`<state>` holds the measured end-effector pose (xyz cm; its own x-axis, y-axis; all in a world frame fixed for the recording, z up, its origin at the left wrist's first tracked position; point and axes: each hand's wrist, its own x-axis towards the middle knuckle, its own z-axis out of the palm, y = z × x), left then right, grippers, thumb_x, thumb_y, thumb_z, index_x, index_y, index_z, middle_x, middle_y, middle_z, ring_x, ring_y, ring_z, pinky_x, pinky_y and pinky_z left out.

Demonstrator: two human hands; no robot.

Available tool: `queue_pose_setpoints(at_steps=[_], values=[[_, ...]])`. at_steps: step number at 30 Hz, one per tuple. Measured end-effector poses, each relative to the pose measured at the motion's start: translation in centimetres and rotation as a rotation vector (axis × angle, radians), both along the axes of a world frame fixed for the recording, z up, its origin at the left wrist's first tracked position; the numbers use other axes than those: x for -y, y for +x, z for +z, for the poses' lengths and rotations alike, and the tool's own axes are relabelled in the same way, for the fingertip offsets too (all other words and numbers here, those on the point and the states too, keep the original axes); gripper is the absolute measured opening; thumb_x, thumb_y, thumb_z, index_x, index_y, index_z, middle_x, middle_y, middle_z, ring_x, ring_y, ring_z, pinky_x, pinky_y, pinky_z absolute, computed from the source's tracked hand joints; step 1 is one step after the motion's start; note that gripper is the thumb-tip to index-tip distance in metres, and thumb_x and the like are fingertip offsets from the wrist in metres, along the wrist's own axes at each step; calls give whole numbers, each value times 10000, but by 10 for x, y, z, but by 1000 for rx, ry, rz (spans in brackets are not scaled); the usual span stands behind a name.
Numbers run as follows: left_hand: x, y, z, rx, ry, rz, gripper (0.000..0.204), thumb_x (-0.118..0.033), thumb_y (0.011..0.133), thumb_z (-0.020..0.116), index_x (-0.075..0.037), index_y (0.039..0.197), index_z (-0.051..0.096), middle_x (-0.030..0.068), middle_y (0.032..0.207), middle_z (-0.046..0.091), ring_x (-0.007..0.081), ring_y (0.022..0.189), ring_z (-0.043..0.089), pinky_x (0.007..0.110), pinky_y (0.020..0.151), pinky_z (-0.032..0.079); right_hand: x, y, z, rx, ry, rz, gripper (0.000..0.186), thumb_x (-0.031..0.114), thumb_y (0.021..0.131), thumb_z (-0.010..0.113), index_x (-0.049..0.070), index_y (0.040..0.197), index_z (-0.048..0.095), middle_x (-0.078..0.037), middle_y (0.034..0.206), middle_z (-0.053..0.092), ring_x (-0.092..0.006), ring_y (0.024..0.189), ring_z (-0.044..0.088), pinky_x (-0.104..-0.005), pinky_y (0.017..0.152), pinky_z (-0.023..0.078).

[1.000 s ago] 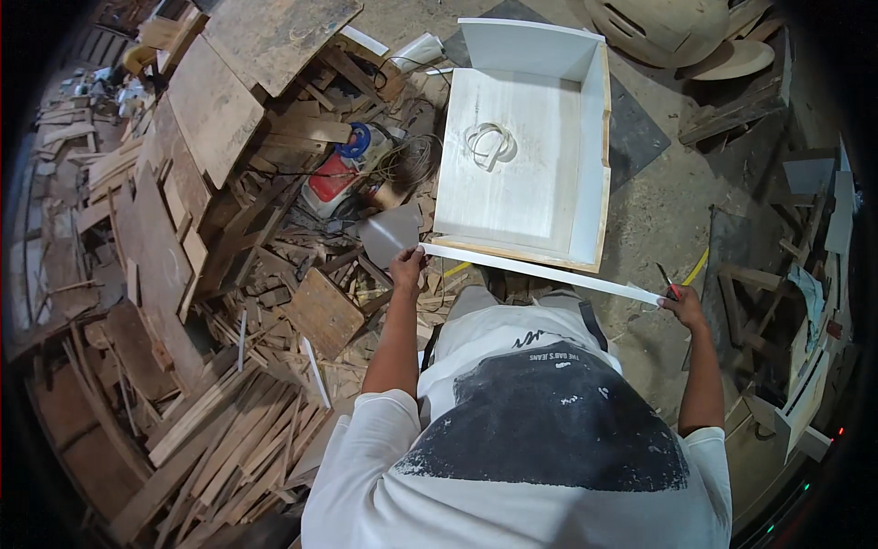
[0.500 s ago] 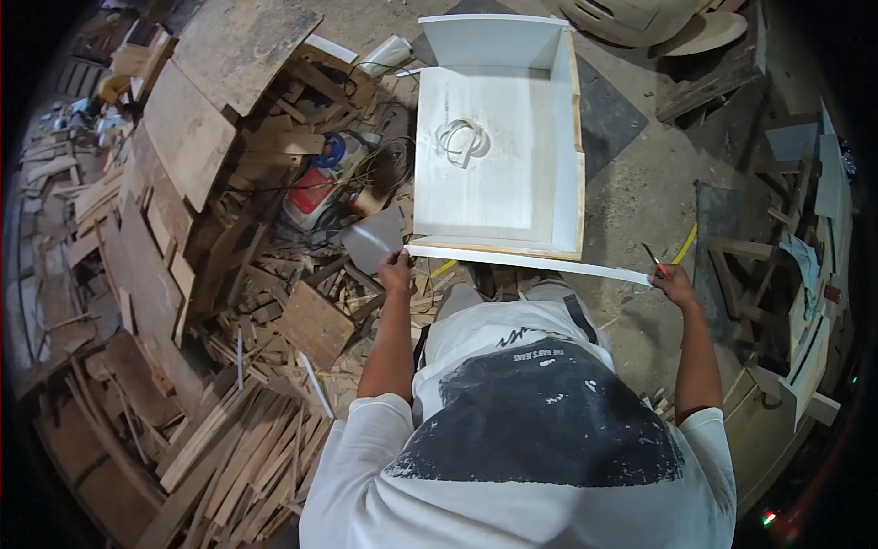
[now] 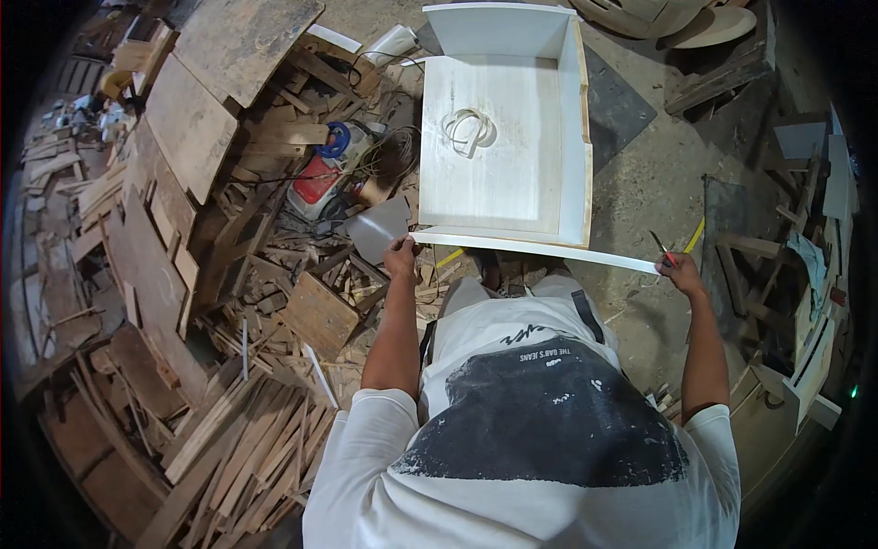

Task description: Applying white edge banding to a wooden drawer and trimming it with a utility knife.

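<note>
A white open wooden box (image 3: pixel 491 151) with pale wood edges stands ahead of me, a coiled white band (image 3: pixel 466 133) lying inside it. Along its near edge runs a long white strip (image 3: pixel 540 248), reaching past the box's right side; whether the two touch, I cannot tell. My left hand (image 3: pixel 400 256) grips the strip's left end, fingers closed. The other end is in my right hand (image 3: pixel 681 274), together with a thin dark-bladed tool with a red handle (image 3: pixel 669 258) that points up and away from me.
Plywood sheets (image 3: pixel 197 123) and heaped offcuts (image 3: pixel 219 439) fill the left, beside a red-and-white machine (image 3: pixel 315 183) with cables. A dark board (image 3: pixel 615 110) lies behind the box. Wooden stands (image 3: pixel 750 270) with a light cloth (image 3: pixel 805 270) line the right; curved wooden pieces (image 3: pixel 709 29) sit at the top right.
The whole view has shifted a little, left at first, then up over the last half second. Both hands keep hold of the strip, which stays along the box's near edge.
</note>
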<state>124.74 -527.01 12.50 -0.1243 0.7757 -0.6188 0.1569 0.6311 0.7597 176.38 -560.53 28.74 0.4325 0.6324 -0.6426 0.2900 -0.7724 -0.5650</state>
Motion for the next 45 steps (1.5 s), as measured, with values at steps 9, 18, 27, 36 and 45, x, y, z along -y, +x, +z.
queue_pose_setpoints(at_steps=[9, 18, 27, 36, 45], values=[[0, -2, -10, 50, -40, 8, 160, -62, 850, 654, 53, 961, 657, 96, 859, 661, 175, 690, 638, 304, 613, 571, 11, 15, -16, 33, -4, 32, 200, 205, 797, 717, 34, 745, 628, 36, 623, 500, -92, 592, 454, -276, 561, 373], [-2, -4, -5, -4, -53, -5, 171, -87, 860, 657, 44, 970, 662, 86, 855, 660, 163, 700, 629, 292, 629, 550, -1, 12, -11, 11, -21, 34, 176, 185, 789, 728, 32, 774, 641, 39, 647, 520, -89, 623, 468, -271, 595, 389], [-1, 4, 5, 1, -33, -22, 187, -95, 862, 663, 54, 974, 653, 95, 864, 661, 178, 720, 646, 311, 641, 568, 4, 19, -20, 6, 18, 31, 181, 190, 788, 733, 33, 778, 644, 41, 641, 516, -84, 616, 464, -266, 582, 384], [-3, -4, -15, 9, -22, -45, 165, -90, 858, 659, 53, 940, 657, 96, 771, 650, 171, 630, 615, 305, 581, 538, 2, 20, -18, 27, -12, 44, 214, 214, 788, 734, 27, 757, 634, 24, 646, 526, -94, 635, 475, -274, 605, 400], [-5, -11, -26, 50, -38, -40, 195, -99, 860, 656, 68, 960, 653, 106, 774, 648, 175, 617, 611, 314, 556, 516, 2, 21, -28, -2, -56, -38, 205, 210, 784, 741, 27, 769, 650, 30, 654, 545, -83, 627, 466, -267, 584, 394]])
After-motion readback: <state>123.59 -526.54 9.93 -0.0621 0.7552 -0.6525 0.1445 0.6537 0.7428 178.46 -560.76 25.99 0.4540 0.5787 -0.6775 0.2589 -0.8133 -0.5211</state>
